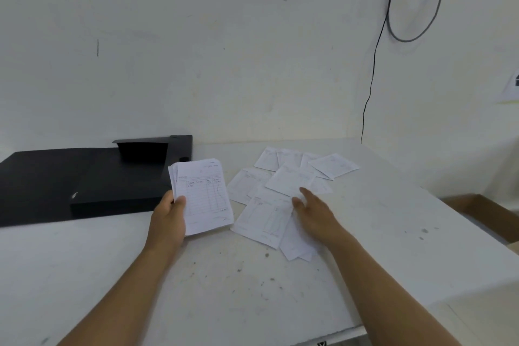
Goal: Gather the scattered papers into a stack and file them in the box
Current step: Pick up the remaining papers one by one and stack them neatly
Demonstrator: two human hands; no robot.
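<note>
My left hand (pixel 168 216) clasps the gathered stack (pixel 202 196), thumb over its near-left corner, long axis running near to far. My right hand (pixel 311 211) lies flat and unclenched on the loose papers (pixel 283 185), which fan out far and right of it, so it's nearer them. The open black box (pixel 92 180) sits left. Sheets beneath my palm are hidden.

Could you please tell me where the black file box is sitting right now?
In the head view, the black file box lies open on the left side of the white table, against the wall, just behind the left hand and its stack of papers.
</note>
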